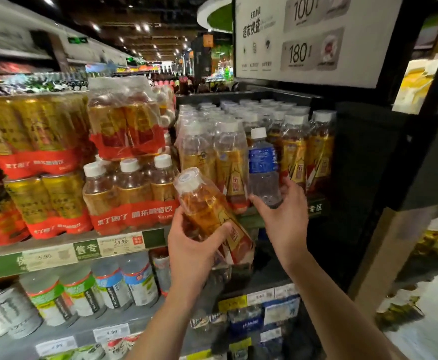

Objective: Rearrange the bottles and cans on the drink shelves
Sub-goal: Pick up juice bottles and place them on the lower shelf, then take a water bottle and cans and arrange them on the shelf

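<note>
**Both hands raised and gripping**

Both forearms are being extended up and forward from the lower edge of the view. The left hand (pixel 194 245) is being held with fingers and thumb curled round a tilted bottle (pixel 210 211). The right hand (pixel 283 216) is being held slightly higher, its fingers wrapped round the base of an upright bottle (pixel 263 167).

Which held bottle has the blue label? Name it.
The water bottle held upright by the right hand; the left hand grips a tilted amber tea bottle with gold-red label.
</note>
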### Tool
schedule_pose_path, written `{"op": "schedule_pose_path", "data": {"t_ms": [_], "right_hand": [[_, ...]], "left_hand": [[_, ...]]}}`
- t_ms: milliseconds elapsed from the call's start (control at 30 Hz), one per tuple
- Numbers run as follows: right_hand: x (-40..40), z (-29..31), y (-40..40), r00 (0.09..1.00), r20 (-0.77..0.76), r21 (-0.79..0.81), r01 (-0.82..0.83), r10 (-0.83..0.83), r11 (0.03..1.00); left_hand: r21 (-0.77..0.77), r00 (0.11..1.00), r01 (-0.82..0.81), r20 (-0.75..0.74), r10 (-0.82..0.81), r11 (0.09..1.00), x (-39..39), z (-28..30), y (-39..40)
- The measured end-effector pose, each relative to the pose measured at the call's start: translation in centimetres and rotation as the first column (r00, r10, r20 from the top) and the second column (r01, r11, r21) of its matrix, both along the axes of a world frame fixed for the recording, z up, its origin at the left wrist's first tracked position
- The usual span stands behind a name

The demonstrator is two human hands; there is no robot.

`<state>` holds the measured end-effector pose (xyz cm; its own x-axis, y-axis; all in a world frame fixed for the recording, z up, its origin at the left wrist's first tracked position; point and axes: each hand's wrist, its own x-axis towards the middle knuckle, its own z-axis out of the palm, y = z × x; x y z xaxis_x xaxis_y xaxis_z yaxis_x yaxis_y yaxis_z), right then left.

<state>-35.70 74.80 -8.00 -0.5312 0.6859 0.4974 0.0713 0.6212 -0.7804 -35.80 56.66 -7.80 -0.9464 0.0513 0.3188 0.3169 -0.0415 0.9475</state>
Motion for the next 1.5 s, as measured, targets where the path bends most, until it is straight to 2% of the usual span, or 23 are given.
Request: {"op": "schedule_pose_path", "data": {"t_ms": [133, 233, 400, 533, 600, 667, 833, 967, 1033, 1233, 1333, 1500], "right_hand": [[0.1, 1.0, 0.4, 1.000, 0.001, 0.050, -0.024, 0.024, 0.998], [0.9, 1.8, 0.0, 0.997, -0.045, -0.030, -0.060, 0.058, 0.998], [3.5, 2.9, -1.4, 0.985, -0.129, -0.190, -0.138, 0.114, 0.972], [6.3, 1.7, -2.9, 0.964, -0.236, -0.147, -0.163, 0.126, 0.976], [7.5, 1.0, -3.4, 0.965, -0.246, -0.119, -0.118, 0.086, 0.986], [8.9, 0.2, -3.8, 0.960, -0.272, -0.166, -0.112, 0.063, 0.980], [11.7, -3.2, -3.1, 0.946, -0.323, -0.303, -0.132, 0.028, 0.944], [12.6, -4.0, -1.1, 0.943, -0.330, -0.369, -0.179, 0.051, 0.912], [12.9, -4.0, -0.1, 0.935, -0.342, -0.372, -0.221, 0.088, 0.902], [13.2, -4.5, 3.7, 0.931, -0.287, -0.403, -0.331, 0.225, 0.854], [13.6, -4.6, 5.4, 0.902, -0.243, -0.423, -0.430, 0.357, 0.797], [13.7, -5.0, 7.3, 0.860, -0.204, -0.389, -0.509, 0.467, 0.767]], "left_hand": [[0.021, 0.998, -0.056, 0.020, 0.055, 0.998, 0.0, 0.3, 0.4], [0.090, 0.999, -0.032, 0.038, 0.029, 0.995, 0.1, 0.9, 0.4], [0.203, 0.993, 0.102, 0.039, -0.112, 0.974, 0.6, 2.5, 0.2], [0.267, 0.965, 0.243, 0.033, -0.261, 0.933, 1.2, 3.5, 0.7], [0.266, 0.958, 0.265, 0.037, -0.284, 0.927, 1.2, 3.9, 1.2], [0.221, 0.961, 0.260, 0.034, -0.274, 0.940, 1.1, 4.3, 1.7], [0.029, 0.975, 0.215, -0.062, -0.213, 0.976, 0.6, 5.8, 3.6], [-0.043, 0.978, 0.170, -0.112, -0.174, 0.985, 0.0, 6.9, 6.3], [-0.064, 0.976, 0.134, -0.166, -0.143, 0.989, -0.1, 7.3, 7.7], [-0.203, 0.943, -0.130, -0.329, 0.057, 0.971, 0.0, 8.4, 12.0], [-0.251, 0.933, -0.203, -0.342, 0.109, 0.947, 0.1, 7.8, 13.9], [-0.282, 0.912, -0.336, -0.337, 0.235, 0.899, -0.5, 7.3, 15.8]]}}
